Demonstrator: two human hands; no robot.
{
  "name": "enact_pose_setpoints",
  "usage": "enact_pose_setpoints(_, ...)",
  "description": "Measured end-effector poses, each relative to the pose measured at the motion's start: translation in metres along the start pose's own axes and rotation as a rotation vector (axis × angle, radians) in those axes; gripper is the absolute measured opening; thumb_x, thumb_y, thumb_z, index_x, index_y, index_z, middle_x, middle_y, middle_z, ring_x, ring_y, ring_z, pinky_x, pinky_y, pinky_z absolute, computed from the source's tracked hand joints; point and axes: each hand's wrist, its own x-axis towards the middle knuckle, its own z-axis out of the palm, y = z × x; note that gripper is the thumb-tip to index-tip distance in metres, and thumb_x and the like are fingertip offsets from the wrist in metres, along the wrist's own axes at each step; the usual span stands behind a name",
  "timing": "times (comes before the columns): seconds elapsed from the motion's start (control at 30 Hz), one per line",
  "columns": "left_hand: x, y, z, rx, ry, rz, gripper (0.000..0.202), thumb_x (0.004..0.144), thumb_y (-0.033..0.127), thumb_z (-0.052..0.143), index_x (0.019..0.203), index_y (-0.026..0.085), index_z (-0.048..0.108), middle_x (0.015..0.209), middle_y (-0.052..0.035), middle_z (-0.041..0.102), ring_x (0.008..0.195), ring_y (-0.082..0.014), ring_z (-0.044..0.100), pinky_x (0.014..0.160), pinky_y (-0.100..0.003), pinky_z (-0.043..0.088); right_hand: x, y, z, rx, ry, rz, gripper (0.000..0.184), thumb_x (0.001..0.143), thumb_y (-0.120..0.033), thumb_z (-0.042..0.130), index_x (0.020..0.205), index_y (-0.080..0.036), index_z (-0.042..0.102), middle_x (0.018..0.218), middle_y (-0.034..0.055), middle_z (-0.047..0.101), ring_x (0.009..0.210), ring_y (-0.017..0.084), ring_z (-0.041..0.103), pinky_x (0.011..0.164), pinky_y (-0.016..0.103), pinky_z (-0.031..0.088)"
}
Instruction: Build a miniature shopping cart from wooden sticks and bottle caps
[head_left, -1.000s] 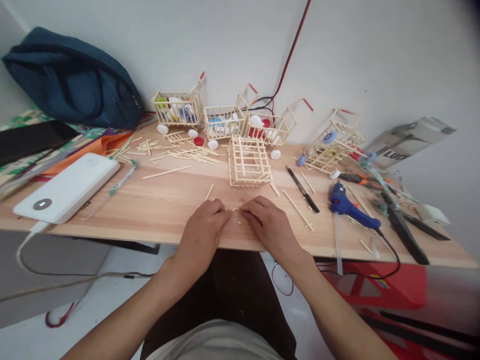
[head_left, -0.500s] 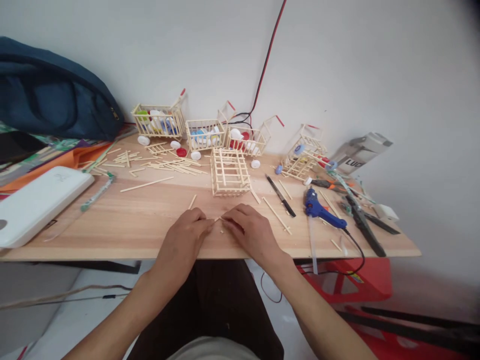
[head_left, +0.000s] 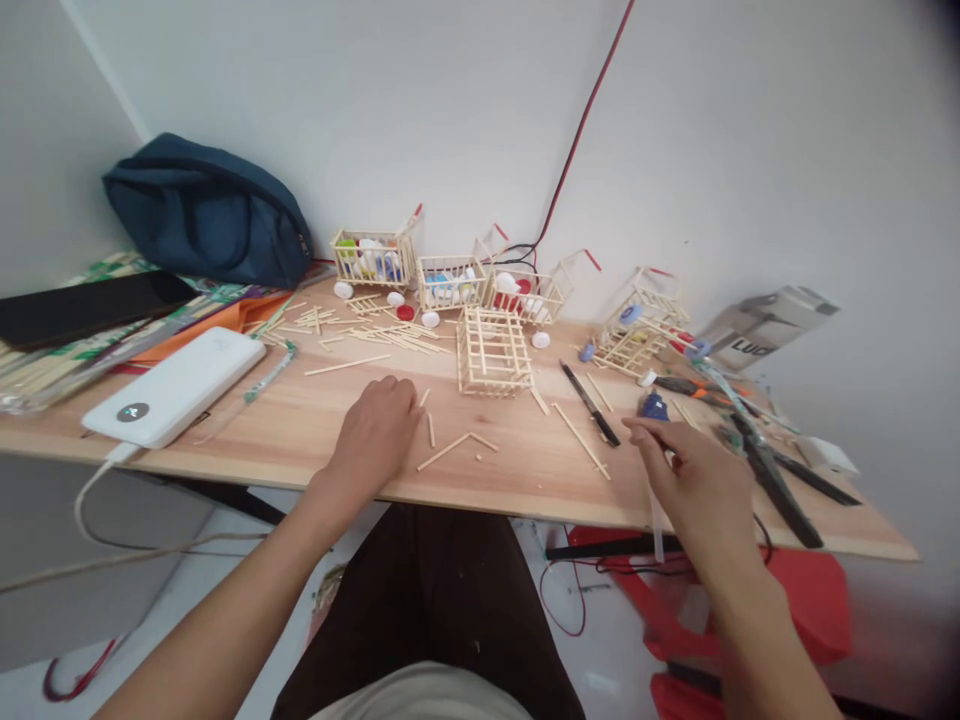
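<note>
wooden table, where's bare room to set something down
Bare wood shows between the left hand and the plastic wrapper, below a lone stick, and along the front edge between the angled sticks and the right hand. Crowded: the back, with carts and piled sticks, and around the glue gun.

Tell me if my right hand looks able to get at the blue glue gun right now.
Probably yes: the right hand is over the glue gun, hiding much of it, and nothing visible blocks the way. Whether they touch is unclear.
</note>
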Motion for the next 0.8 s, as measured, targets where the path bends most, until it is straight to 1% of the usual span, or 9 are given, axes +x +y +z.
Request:
enact_pose_setpoints(0.1,0.000,-0.001,0.006,0.069,0.011,0.034,0.011,0.086,0.015,0.045,0.082,0.018,0.055,0.090,-0.0111,0.062,0.088,-0.0259,0.057,0.076,-0.037,0.044,-0.008,0.015,-0.002,-0.076,-0.023,0.032,0.033,0.092,-0.040,0.047,0.093,-0.020,0.073,0.089,0.0087,0.075,0.068,0.021,0.066,0.063,0.032,0.048)
enact_pose_setpoints(0.2,0.003,-0.005,0.004,0.125,-0.014,0.038,0.017,0.085,0.010,0.040,0.082,0.018,0.055,0.090,-0.0120,0.063,0.087,-0.0265,0.058,0.072,-0.036,0.044,-0.013,0.027,-0.002,-0.109,-0.055,0.031,0.037,0.092,-0.043,0.044,0.091,-0.020,0.073,0.089,0.0091,0.075,0.073,0.024,0.068,0.064,0.033,0.048)
enact_pose_setpoints(0.37,0.007,-0.014,-0.007,0.205,-0.060,0.030,0.020,0.086,0.010,0.039,0.083,0.018,0.057,0.090,-0.0123,0.063,0.085,-0.0264,0.059,0.067,-0.035,0.045,-0.016,0.037,0.002,-0.114,-0.124,-0.002,0.037,0.092,-0.041,0.042,0.088,-0.020,0.073,0.089,0.0094,0.075,0.074,0.024,0.068,0.066,0.035,0.049)
enact_pose_setpoints(0.47,0.005,-0.015,-0.010,0.238,-0.044,0.017,0.019,0.088,0.012,0.039,0.088,0.017,0.057,0.094,-0.0121,0.063,0.089,-0.0261,0.059,0.068,-0.034,0.045,-0.016,0.038,0.006,-0.118,-0.140,-0.010,0.037,0.091,-0.040,0.042,0.087,-0.020,0.073,0.090,0.0093,0.076,0.077,0.025,0.069,0.066,0.035,0.049)
enact_pose_setpoints(0.53,0.001,-0.011,-0.011,0.205,0.008,0.017,0.018,0.090,0.015,0.040,0.091,0.018,0.057,0.096,-0.0116,0.062,0.093,-0.0261,0.058,0.072,-0.034,0.045,-0.017,0.037,0.008,-0.107,-0.148,-0.015,0.036,0.091,-0.040,0.042,0.088,-0.020,0.072,0.090,0.0089,0.075,0.079,0.025,0.069,0.067,0.035,0.049)
enact_pose_setpoints(0.6,-0.003,-0.002,-0.010,0.138,0.041,0.036,0.017,0.092,0.020,0.041,0.090,0.018,0.058,0.095,-0.0102,0.062,0.096,-0.0249,0.058,0.078,-0.034,0.045,-0.016,0.034,0.010,-0.100,-0.158,-0.022,0.035,0.092,-0.039,0.043,0.090,-0.021,0.072,0.091,0.0086,0.075,0.080,0.025,0.069,0.068,0.035,0.049)
enact_pose_setpoints(0.63,-0.006,0.003,-0.009,0.106,0.034,0.047,0.017,0.093,0.022,0.042,0.088,0.018,0.058,0.093,-0.0093,0.063,0.094,-0.0240,0.058,0.079,-0.034,0.045,-0.015,0.032,0.011,-0.101,-0.162,-0.024,0.034,0.092,-0.039,0.043,0.090,-0.021,0.072,0.091,0.0085,0.075,0.080,0.025,0.069,0.068,0.035,0.049)
enact_pose_setpoints(0.73,-0.012,0.018,-0.004,0.091,-0.061,0.068,0.016,0.092,0.025,0.045,0.085,0.018,0.057,0.087,-0.0078,0.063,0.087,-0.0232,0.058,0.074,-0.034,0.045,-0.012,0.027,0.012,-0.097,-0.161,-0.031,0.032,0.092,-0.036,0.044,0.089,-0.020,0.072,0.091,0.0088,0.075,0.081,0.025,0.068,0.070,0.035,0.049)
enact_pose_setpoints(0.8,-0.012,0.021,-0.001,0.114,-0.074,0.063,0.013,0.090,0.024,0.046,0.085,0.018,0.057,0.086,-0.0080,0.063,0.086,-0.0236,0.058,0.071,-0.033,0.044,-0.010,0.024,0.012,-0.074,-0.162,-0.041,0.030,0.091,-0.033,0.044,0.089,-0.020,0.071,0.090,0.0089,0.075,0.082,0.025,0.068,0.071,0.036,0.049)
